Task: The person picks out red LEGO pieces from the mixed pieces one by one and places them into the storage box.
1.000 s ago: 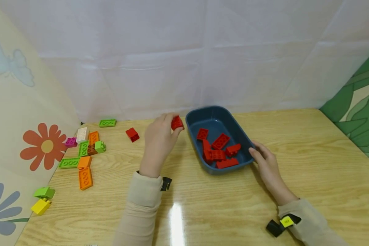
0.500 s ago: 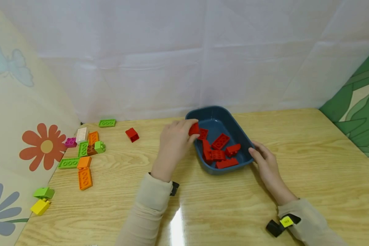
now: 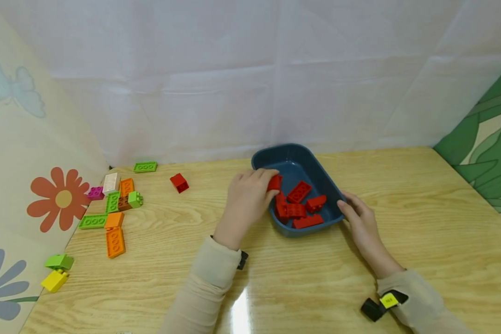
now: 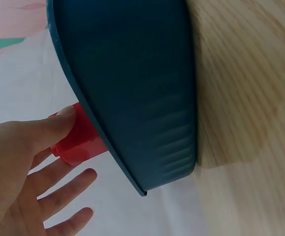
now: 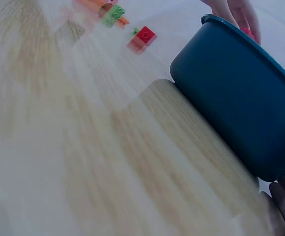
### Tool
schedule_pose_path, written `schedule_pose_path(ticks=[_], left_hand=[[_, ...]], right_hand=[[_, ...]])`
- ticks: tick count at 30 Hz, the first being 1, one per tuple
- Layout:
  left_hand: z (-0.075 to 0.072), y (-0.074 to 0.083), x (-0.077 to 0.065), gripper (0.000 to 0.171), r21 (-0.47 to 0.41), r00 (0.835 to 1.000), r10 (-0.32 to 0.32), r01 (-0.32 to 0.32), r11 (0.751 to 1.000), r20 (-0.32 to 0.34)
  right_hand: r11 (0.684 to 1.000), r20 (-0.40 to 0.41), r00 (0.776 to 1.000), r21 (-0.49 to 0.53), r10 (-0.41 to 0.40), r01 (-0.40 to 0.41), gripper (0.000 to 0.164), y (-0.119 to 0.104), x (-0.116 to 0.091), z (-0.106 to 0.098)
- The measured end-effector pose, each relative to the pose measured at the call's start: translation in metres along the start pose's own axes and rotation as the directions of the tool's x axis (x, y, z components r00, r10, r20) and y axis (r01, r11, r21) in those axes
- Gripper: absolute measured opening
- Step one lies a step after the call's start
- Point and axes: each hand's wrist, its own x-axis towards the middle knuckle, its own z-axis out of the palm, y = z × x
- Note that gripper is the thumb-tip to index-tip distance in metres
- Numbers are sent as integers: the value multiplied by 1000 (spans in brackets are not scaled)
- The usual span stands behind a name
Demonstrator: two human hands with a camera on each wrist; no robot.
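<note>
My left hand (image 3: 249, 197) pinches a red toy brick (image 4: 84, 137) between thumb and fingers, over the left rim of a dark blue bin (image 3: 302, 162). In the left wrist view the brick's lower part goes behind the bin's rim. Several red bricks (image 3: 299, 191) lie inside the bin, and the left hand hides part of that side. At the bin's near right corner my right hand (image 3: 361, 225) grips the rim, its thumb on top and fingers outside. A single red brick (image 3: 179, 183) lies on the table left of the left hand.
Loose bricks in green (image 3: 93, 221), orange (image 3: 115, 242), white (image 3: 111, 183) and magenta (image 3: 95, 193) are spread at the table's left side. A yellow brick (image 3: 55, 281) lies nearer the front. White cloth (image 3: 217, 93) hangs behind the wooden table (image 3: 300, 283).
My left hand has moved right with the red brick, from outside the bin to over its left rim. The right hand and the bin have stayed in place.
</note>
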Motion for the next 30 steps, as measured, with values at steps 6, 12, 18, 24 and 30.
schedule_pose_path(ticks=[6,12,18,24,30], left_hand=[[3,3,0,45,9,1000,11,-11,1000,9],[9,4,0,44,10,999,14,-14,1000,39],[16,4,-1,44,13,999,18,-19,1000,33],[16,4,-2,44,-1,999,8,-8,1000,37],[15,3,-2,44,-11,999,9,-9,1000,34]], right_hand=[[1000,8,1000,-21,0,1,49,0,0,0],[999,9,1000,-33,9,-9,50,0,0,0],[999,4,1000,-31,10,-10,50,0,0,0],[1000,5,1000,-24,10,-10,50,0,0,1],[999,10,1000,-44,11,-10,51,-1,0,1]])
